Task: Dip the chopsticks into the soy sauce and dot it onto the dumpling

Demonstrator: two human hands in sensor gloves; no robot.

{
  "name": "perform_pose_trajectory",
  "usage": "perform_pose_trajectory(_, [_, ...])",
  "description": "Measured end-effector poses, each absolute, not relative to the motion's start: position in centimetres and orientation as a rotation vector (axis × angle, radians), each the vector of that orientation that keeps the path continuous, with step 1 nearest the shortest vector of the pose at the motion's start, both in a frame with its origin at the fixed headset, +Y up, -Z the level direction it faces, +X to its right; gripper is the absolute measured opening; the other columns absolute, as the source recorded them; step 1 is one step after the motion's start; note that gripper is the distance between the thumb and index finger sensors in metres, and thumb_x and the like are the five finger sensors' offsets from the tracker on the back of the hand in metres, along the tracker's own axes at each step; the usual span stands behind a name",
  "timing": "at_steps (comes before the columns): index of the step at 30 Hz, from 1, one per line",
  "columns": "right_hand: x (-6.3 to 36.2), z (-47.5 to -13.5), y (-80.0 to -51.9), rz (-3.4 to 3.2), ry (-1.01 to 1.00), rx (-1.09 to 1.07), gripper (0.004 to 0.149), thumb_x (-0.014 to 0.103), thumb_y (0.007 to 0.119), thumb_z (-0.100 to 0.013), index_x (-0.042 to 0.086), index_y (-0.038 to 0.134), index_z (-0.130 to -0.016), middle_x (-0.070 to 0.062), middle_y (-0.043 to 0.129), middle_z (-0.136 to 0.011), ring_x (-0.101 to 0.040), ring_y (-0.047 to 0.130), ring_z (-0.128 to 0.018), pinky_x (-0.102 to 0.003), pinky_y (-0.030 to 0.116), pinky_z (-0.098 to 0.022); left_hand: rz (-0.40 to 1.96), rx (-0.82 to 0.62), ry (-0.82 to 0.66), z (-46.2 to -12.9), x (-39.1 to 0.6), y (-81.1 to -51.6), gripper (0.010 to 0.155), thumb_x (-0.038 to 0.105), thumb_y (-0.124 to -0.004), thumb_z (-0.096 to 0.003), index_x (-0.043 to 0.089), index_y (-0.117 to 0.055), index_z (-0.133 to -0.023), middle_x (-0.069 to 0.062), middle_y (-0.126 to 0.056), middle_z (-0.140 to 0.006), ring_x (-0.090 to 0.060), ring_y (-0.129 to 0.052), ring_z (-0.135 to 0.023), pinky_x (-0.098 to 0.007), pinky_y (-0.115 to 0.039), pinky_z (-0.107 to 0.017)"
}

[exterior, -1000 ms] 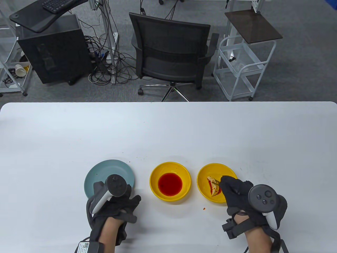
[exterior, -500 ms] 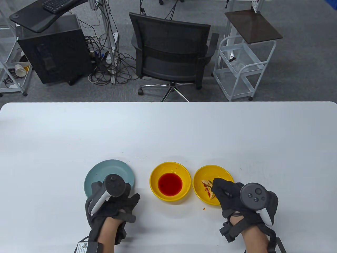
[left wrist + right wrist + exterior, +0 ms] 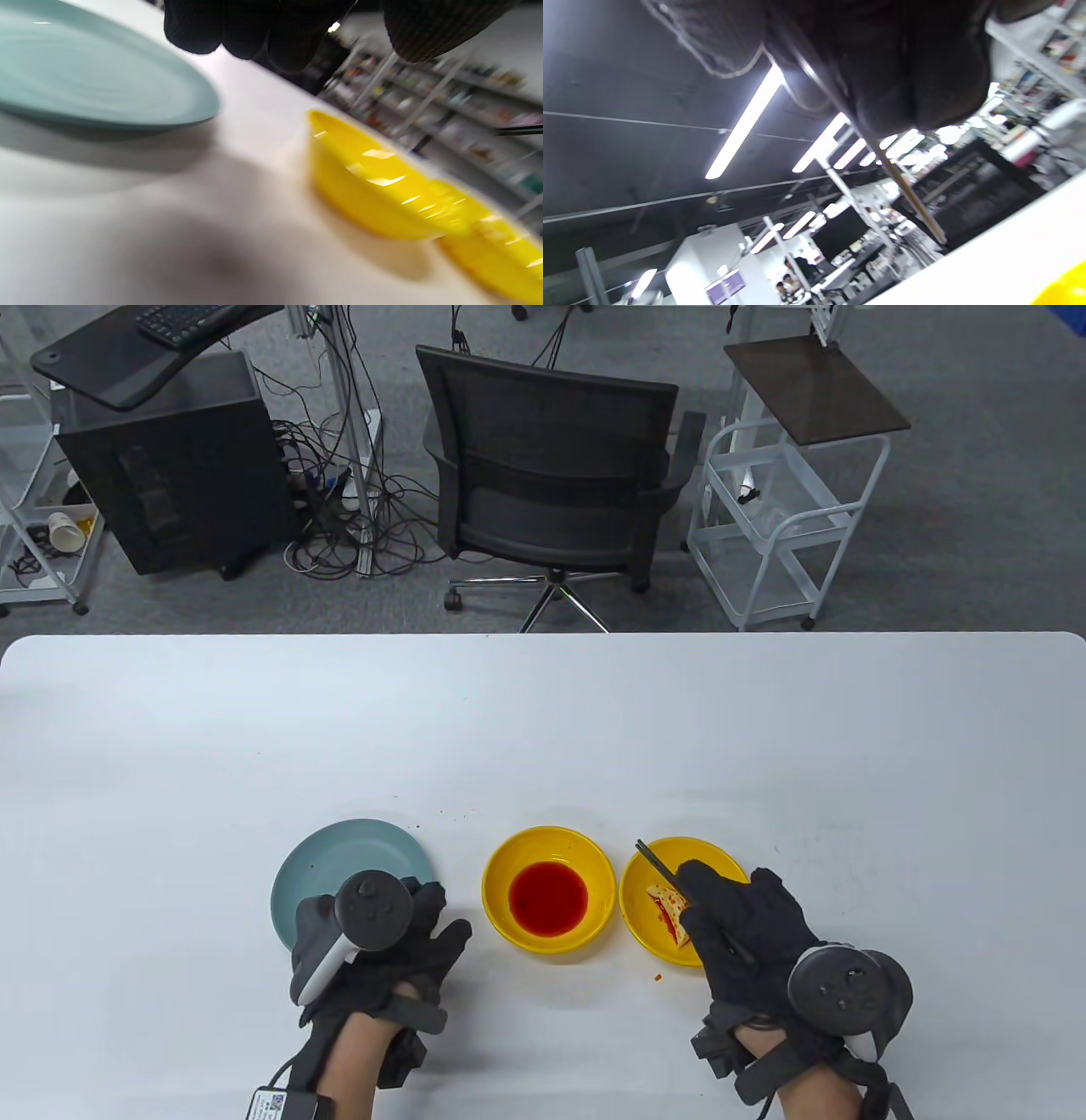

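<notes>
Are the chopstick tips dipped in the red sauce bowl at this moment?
No, the chopsticks held by the right hand point over the dumpling bowl, apart from the sauce bowl.

We are seeing even, bright overhead light in the table view, sharp throughout, with soft shadows pooling under the left hand (image 3: 373, 950). In the left wrist view everything below its fingers (image 3: 254, 29) is blurring, glare streaking the yellow bowl (image 3: 382, 186). Ceiling lights (image 3: 746, 123) are blazing beyond the right fingers (image 3: 903, 63), leaving them silhouetted.
</notes>
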State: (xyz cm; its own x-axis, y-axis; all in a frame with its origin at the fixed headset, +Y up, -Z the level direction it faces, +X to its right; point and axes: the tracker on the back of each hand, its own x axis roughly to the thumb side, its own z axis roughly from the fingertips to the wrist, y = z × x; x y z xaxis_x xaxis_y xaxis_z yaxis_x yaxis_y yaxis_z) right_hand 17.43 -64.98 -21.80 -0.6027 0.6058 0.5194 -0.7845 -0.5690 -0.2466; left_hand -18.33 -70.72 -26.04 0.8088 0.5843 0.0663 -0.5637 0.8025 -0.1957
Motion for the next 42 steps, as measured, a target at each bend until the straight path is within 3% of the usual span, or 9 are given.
perform_pose_trajectory(6, [12.7,-19.4,-64.5,2.257,-0.727,0.789,0.059,0.047,0.072,-0.045,0.025,0.061,-0.098,-0.017,0.093,-0.08,-0.046,0.095,-0.063,-0.075,0.053,-0.065,1.03,-0.228,-0.423,-24.3,-13.4,-69.6,0.063,0.057,-0.071,-0.0482,0.016,-0.085,-0.094,-0.008,-0.085,-0.096,-0.04,-0.09,-0.083,-0.067,-0.059,-0.069])
perform_pose_trajectory(12, [8.7,-17.4,-65.1,2.328,-0.827,1.043,0.06,0.048,0.068,-0.044,0.028,0.056,-0.099,-0.015,0.089,-0.085,-0.045,0.093,-0.065,-0.075,0.051,-0.065,1.532,-0.713,-0.573,-23.1,-10.2,-72.3,0.072,0.064,-0.066,-0.0484,0.014,-0.077,-0.099,-0.009,-0.079,-0.099,-0.04,-0.086,-0.086,-0.068,-0.055,-0.071])
perform_pose_trajectory(15, [7.8,-17.2,-65.4,2.324,-0.806,1.032,0.061,0.049,0.067,-0.044,0.027,0.054,-0.099,-0.015,0.087,-0.086,-0.045,0.092,-0.066,-0.075,0.051,-0.065,1.706,-0.818,-0.538,-22.6,-9.7,-73.1,0.069,0.061,-0.067,-0.0495,0.014,-0.073,-0.1,-0.007,-0.078,-0.097,-0.037,-0.086,-0.084,-0.068,-0.054,-0.072])
perform_pose_trajectory(20, [7.0,-17.4,-66.3,2.405,-0.759,1.037,0.069,0.051,0.061,-0.041,0.025,0.041,-0.102,-0.015,0.075,-0.096,-0.046,0.086,-0.073,-0.075,0.048,-0.065,1.821,-0.782,-0.453,-22.8,-10.0,-73.4,0.057,0.053,-0.073,-0.0496,0.014,-0.08,-0.09,-0.003,-0.087,-0.081,-0.029,-0.095,-0.068,-0.065,-0.061,-0.069])
perform_pose_trajectory(26, [6.4,-18.0,-67.7,2.597,-0.585,1.024,0.083,0.057,0.065,-0.043,0.024,0.018,-0.104,-0.011,0.052,-0.111,-0.048,0.072,-0.087,-0.077,0.04,-0.068,1.752,-0.71,-0.355,-23.9,-11.8,-73.6,0.055,0.052,-0.073,-0.0489,0.012,-0.082,-0.087,-0.005,-0.089,-0.076,-0.029,-0.096,-0.062,-0.066,-0.063,-0.066])
perform_pose_trajectory(32, [6.8,-18.5,-68.2,2.637,-0.458,0.981,0.087,0.059,0.067,-0.043,0.024,0.016,-0.104,-0.01,0.04,-0.114,-0.048,0.065,-0.092,-0.077,0.036,-0.069,1.714,-0.556,-0.149,-26.6,-17.0,-74.7,0.053,0.051,-0.072,-0.049,0.013,-0.085,-0.083,-0.004,-0.09,-0.072,-0.029,-0.096,-0.058,-0.065,-0.064,-0.065])
perform_pose_trajectory(36, [7.6,-19.0,-68.0,2.613,-0.426,0.925,0.086,0.059,0.067,-0.043,0.024,0.017,-0.105,-0.011,0.038,-0.115,-0.049,0.063,-0.093,-0.078,0.035,-0.069,1.382,-0.303,0.048,-27.6,-22.1,-73.8,0.053,0.048,-0.074,-0.0495,0.009,-0.087,-0.082,-0.008,-0.092,-0.07,-0.032,-0.096,-0.056,-0.066,-0.063,-0.063])
perform_pose_trajectory(37, [8.0,-19.2,-68.0,2.604,-0.416,0.904,0.086,0.059,0.066,-0.043,0.024,0.018,-0.105,-0.011,0.037,-0.115,-0.049,0.063,-0.093,-0.078,0.034,-0.069,1.154,-0.235,0.133,-27.8,-23.7,-73.4,0.052,0.047,-0.076,-0.0496,0.009,-0.089,-0.081,-0.009,-0.093,-0.07,-0.032,-0.096,-0.055,-0.067,-0.063,-0.063])
perform_pose_trajectory(42, [8.9,-19.8,-68.1,2.576,-0.371,0.847,0.086,0.058,0.067,-0.043,0.024,0.019,-0.105,-0.011,0.036,-0.115,-0.049,0.062,-0.094,-0.078,0.033,-0.069,0.523,-0.239,0.327,-28.0,-25.7,-73.3,0.05,0.046,-0.08,-0.0484,0.009,-0.093,-0.079,-0.009,-0.096,-0.067,-0.032,-0.099,-0.053,-0.066,-0.065,-0.063])
